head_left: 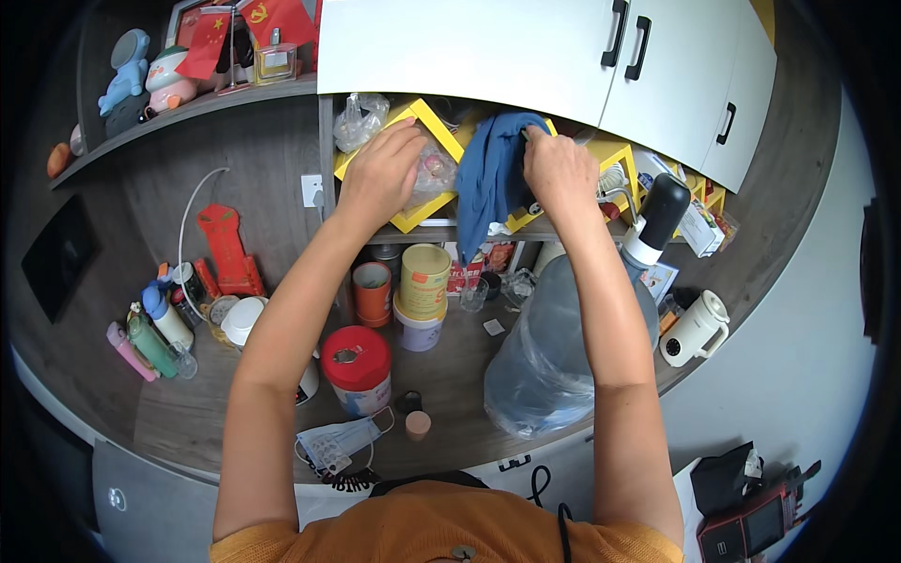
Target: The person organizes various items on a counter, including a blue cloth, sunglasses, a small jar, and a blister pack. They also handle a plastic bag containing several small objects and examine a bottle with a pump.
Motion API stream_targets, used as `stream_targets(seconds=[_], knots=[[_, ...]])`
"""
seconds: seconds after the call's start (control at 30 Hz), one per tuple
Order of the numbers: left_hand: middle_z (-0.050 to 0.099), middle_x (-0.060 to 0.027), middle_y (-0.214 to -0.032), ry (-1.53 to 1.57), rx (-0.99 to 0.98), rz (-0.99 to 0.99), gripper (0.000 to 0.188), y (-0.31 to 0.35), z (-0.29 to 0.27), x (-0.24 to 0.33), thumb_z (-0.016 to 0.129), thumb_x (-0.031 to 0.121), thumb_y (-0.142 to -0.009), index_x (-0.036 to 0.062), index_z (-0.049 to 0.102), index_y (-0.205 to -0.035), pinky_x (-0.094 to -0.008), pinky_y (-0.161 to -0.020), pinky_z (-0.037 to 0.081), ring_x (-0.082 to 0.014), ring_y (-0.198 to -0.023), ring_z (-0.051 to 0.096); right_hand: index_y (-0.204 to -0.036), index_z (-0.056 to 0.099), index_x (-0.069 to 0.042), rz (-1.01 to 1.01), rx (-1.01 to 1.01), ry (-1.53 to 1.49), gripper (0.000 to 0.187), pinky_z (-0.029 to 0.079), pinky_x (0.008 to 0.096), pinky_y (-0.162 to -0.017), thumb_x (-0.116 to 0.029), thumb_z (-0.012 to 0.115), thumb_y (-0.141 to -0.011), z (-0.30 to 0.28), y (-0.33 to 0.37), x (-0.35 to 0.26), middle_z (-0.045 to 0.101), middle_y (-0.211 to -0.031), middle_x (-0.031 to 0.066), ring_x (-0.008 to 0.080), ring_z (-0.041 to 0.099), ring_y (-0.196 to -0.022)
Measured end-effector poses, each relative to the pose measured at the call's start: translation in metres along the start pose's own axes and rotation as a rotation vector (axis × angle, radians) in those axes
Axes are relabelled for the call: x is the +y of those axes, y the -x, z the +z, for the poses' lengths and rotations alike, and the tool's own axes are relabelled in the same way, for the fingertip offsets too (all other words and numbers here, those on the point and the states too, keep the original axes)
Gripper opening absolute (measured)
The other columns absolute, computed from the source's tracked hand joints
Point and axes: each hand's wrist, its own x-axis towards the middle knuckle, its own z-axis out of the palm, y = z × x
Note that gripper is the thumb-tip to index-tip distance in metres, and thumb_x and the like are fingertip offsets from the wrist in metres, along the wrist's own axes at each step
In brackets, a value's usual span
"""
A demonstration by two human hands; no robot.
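Note:
My right hand [561, 176] pinches the top of a blue cloth [497, 169]. The cloth hangs in folds over the front of a yellow diamond-shaped rack [435, 131] on the shelf under the white cabinets, and its lower tip dangles below the shelf edge. My left hand [383, 174] lies across the left side of the rack, fingers stretched out and touching the frame at its upper corner. Beside those fingers, a clear plastic bag [434, 171] with small things in it sits inside the rack opening. Another crumpled clear bag [360, 120] rests at the shelf's left end.
A large water bottle [544, 328] with a black-topped pump [664, 208] stands close under my right forearm. Below my arms are a red-lidded canister [357, 359], a yellow tub [424, 281], an orange cup [373, 293] and a blue face mask [338, 443]. A white kettle [694, 328] is at right.

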Motion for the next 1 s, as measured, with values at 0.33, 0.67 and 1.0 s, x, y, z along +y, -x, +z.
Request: stream_targets(seconds=[0.33,0.67,1.0], knots=[[0.061,-0.0141,-0.105,-0.038,-0.029,0.029,0.023,-0.002,-0.003,0.002,0.060,-0.001,-0.075,-0.0006,0.061,-0.097,-0.0371,-0.089,0.046,-0.0285,-0.107,0.056,-0.080,0.070,-0.012,-0.158,-0.067,0.267,0.017,0.053,0.0319,-0.057,-0.011,0.054,-0.080,0.026,-0.039,-0.021,0.069,-0.079,0.0075,0.0212,0.068,-0.074],[0.061,-0.0133,-0.105,-0.044,-0.017,0.021,0.023,-0.002,-0.004,0.000,0.060,-0.001,-0.074,-0.0002,0.061,-0.097,-0.0363,-0.087,0.048,-0.0275,-0.107,0.056,-0.088,0.072,-0.015,-0.160,-0.203,0.337,0.018,0.052,0.0311,-0.057,-0.014,0.055,-0.082,0.049,-0.066,-0.048,0.070,-0.088,0.0044,0.0177,0.067,-0.082],[0.062,-0.0139,-0.105,-0.045,-0.027,0.037,0.025,0.001,-0.004,-0.006,0.060,-0.004,-0.072,-0.0011,0.062,-0.097,-0.0366,-0.089,0.048,-0.0280,-0.106,0.057,-0.087,0.072,-0.014,-0.032,-0.210,0.246,0.017,0.053,0.0306,-0.061,-0.011,0.055,-0.082,0.015,-0.043,-0.026,0.070,-0.086,0.0067,0.0202,0.068,-0.081]])
